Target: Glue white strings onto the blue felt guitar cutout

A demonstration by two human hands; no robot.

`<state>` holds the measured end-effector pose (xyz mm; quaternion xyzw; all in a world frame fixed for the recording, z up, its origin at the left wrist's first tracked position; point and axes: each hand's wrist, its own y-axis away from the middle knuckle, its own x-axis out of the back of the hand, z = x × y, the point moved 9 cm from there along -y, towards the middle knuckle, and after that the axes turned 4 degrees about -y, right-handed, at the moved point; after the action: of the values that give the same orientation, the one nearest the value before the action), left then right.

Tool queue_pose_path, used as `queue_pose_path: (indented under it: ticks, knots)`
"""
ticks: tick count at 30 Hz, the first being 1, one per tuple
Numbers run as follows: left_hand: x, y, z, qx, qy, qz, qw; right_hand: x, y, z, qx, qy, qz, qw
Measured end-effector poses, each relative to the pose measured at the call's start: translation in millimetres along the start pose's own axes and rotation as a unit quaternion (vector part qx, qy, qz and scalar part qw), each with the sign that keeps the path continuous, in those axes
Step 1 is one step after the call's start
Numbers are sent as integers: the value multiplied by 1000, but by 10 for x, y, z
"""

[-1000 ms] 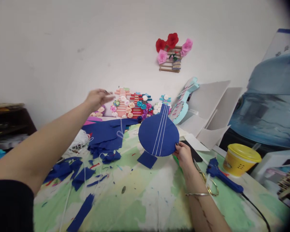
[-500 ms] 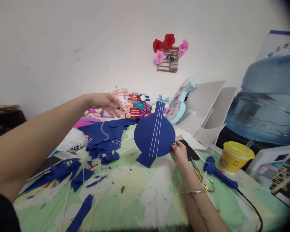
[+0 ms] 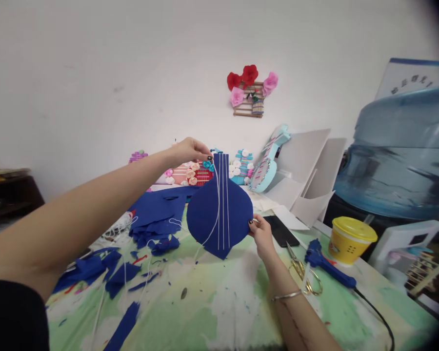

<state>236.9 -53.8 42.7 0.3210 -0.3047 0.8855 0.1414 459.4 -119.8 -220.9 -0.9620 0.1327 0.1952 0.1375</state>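
Observation:
A dark blue lute-shaped cutout (image 3: pixel 238 209) with a round body, a narrow neck and three straight white lines down its front is held up over the table. My right hand (image 3: pixel 262 235) grips the lower right edge of the body, thumb in front. Beside the top of the neck, my left hand (image 3: pixel 190 150) pinches a loose white string (image 3: pixel 218 202). That string hangs down across the front of the body and curves away at its lower left. A small blue tab shows at the cutout's bottom.
Blue scraps (image 3: pixel 122 279) and tangled white yarn (image 3: pixel 119 225) lie to the left. On the right are gold-handled scissors (image 3: pixel 300 269), a blue glue gun (image 3: pixel 329 265) with its cord, a yellow tub (image 3: pixel 351 241) and a black phone-like slab (image 3: pixel 282 231). Decorated instrument crafts (image 3: pixel 266 168) stand behind.
My left hand has moved right to the neck, bringing the loose string in front of the cutout. The cutout has turned more upright and sits slightly further left in view.

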Motion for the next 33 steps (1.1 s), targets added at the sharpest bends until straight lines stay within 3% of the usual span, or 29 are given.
queue_pose_path:
  ticks: [4, 6, 11, 18, 33]
  knots:
    - [51, -84, -79, -5, 63, 91, 994, -61, 15, -10, 7, 2, -27, 1000]
    - [56, -98, -123, -2, 95, 109, 990, -72, 13, -6, 10, 4, -34, 999]
    - [10, -114, -219, 18, 156, 92, 983, -72, -1, 4, 15, 7, -42, 999]
    - [53, -107, -213, 21, 135, 100, 986, -75, -8, 2, 23, 10, -47, 999]
    - [45, -76, -344, 44, 221, 105, 969, -64, -17, 4, 22, 17, -42, 999]
